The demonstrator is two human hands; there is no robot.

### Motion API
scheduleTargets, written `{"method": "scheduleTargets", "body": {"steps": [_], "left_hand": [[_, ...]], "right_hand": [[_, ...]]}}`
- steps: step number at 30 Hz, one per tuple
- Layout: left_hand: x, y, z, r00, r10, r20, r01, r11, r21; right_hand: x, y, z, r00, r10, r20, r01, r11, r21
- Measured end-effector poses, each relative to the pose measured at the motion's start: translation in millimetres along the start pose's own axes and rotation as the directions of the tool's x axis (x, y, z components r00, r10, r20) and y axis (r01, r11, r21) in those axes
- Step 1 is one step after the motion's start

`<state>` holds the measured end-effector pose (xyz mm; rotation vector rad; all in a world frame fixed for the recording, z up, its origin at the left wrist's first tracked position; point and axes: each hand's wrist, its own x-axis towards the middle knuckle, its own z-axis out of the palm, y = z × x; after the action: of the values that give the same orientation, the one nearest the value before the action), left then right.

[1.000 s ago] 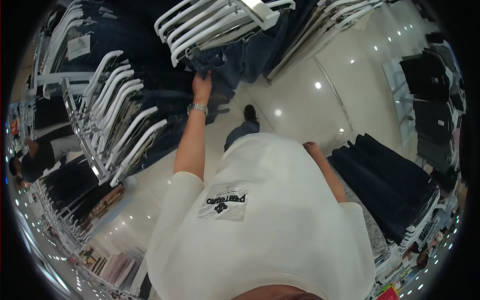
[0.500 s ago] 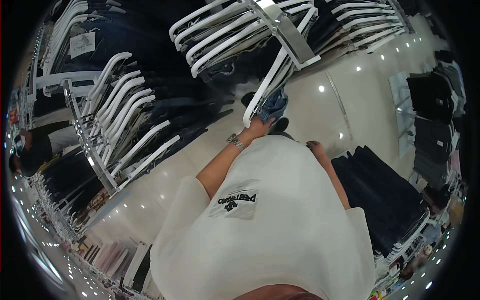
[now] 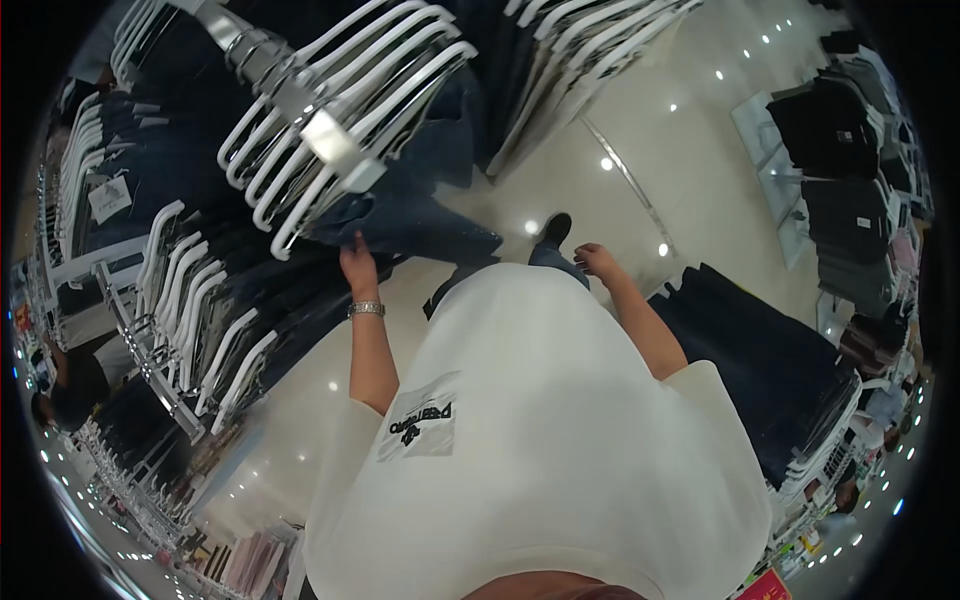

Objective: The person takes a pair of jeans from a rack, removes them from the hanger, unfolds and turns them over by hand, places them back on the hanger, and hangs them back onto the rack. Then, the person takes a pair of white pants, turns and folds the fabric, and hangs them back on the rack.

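Observation:
My left hand [image 3: 358,268], with a metal watch [image 3: 366,309] above it on the wrist, is closed on the edge of dark blue jeans [image 3: 405,228]. These jeans hang on a white hanger [image 3: 300,215] at the near end of a metal rack arm [image 3: 330,145]. Part of my fingers is hidden behind the denim. Low beside my body, my right hand [image 3: 593,260] has loosely bent fingers and nothing visible in it. It is nearest to my leg and the shoe [image 3: 555,230] below.
Another rack arm [image 3: 150,350] with white hangers and dark trousers stands at left. More hangers [image 3: 590,45] are at the upper right. Dark trousers [image 3: 750,370] hang close on my right, and folded dark clothes [image 3: 830,130] lie on a shelf beyond. Shiny floor [image 3: 680,140] lies between.
The jeans' hanger, earlier slanted out from the rack end, now lines up with the others. The rack and my left hand have shifted left in view. More of my legs shows.

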<state>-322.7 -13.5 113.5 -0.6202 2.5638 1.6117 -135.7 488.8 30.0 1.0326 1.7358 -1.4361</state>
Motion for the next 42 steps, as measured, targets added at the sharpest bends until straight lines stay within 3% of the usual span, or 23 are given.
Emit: {"method": "scheduleTargets", "body": {"steps": [2,5,7,8,9,11,13,15,17,20,21,24,27,30,33,36,39,42], "left_hand": [[5,-22,23,0.979,0.148,-0.141,-0.153,0.988,-0.024],[-4,-54,79,0.955,0.062,-0.291,-0.101,0.988,-0.120],[-35,-45,129,0.975,-0.203,-0.093,0.122,0.835,-0.537],[-47,-16,152,0.918,-0.392,0.059,0.391,0.872,-0.296],[-63,17,171,0.791,-0.595,0.142,0.602,0.799,-0.003],[-87,48,210,0.796,-0.408,0.447,0.455,0.891,0.004],[-91,84,250,0.870,-0.156,0.467,0.159,0.987,0.034],[-79,136,290,0.889,0.061,0.454,-0.136,0.982,0.133],[-76,184,319,0.914,0.128,0.384,-0.148,0.989,0.021],[-59,236,343,0.892,0.195,0.407,-0.210,0.978,-0.009],[-56,245,347,0.889,0.228,0.398,-0.288,0.953,0.097],[-42,217,368,0.910,0.280,0.305,-0.322,0.942,0.098],[-38,182,383,0.916,0.279,0.288,-0.303,0.952,0.043],[-29,137,395,0.950,0.020,0.311,-0.095,0.969,0.228],[-47,150,391,0.927,0.070,0.368,-0.152,0.968,0.198],[-65,146,400,0.857,0.193,0.477,-0.373,0.873,0.316],[-93,143,418,0.693,0.418,0.587,-0.572,0.815,0.095],[-110,172,422,0.587,0.216,0.780,-0.518,0.841,0.158]], "right_hand": [[14,-6,-25,1.000,-0.018,0.005,0.018,1.000,0.013],[26,-10,-67,0.999,-0.040,0.008,0.039,0.998,0.046],[40,-9,-102,0.998,-0.061,0.016,0.059,0.995,0.084],[48,-8,-118,0.998,-0.066,0.009,0.064,0.991,0.121],[53,-4,-132,0.998,-0.066,0.006,0.065,0.986,0.156],[62,13,-154,0.999,-0.040,0.019,0.036,0.982,0.186],[75,29,-176,0.999,-0.004,0.040,-0.003,0.984,0.177],[93,52,-194,0.996,0.031,0.079,-0.046,0.981,0.189],[98,65,-207,0.993,0.075,0.096,-0.092,0.977,0.195],[107,82,-225,0.983,0.120,0.138,-0.146,0.970,0.195],[106,83,-230,0.984,0.133,0.117,-0.153,0.971,0.181],[117,88,-244,0.975,0.161,0.152,-0.191,0.960,0.205],[125,95,-253,0.993,0.007,0.114,-0.018,0.996,0.089],[98,64,-261,0.992,0.114,0.050,-0.124,0.948,0.292],[66,25,-261,0.998,0.067,-0.005,-0.066,0.993,0.099],[61,18,-265,1.000,-0.025,0.017,0.026,0.998,-0.061],[69,4,-266,0.996,-0.087,0.006,0.087,0.983,-0.159],[79,-12,-257,0.968,-0.249,0.031,0.247,0.921,-0.302]]}}
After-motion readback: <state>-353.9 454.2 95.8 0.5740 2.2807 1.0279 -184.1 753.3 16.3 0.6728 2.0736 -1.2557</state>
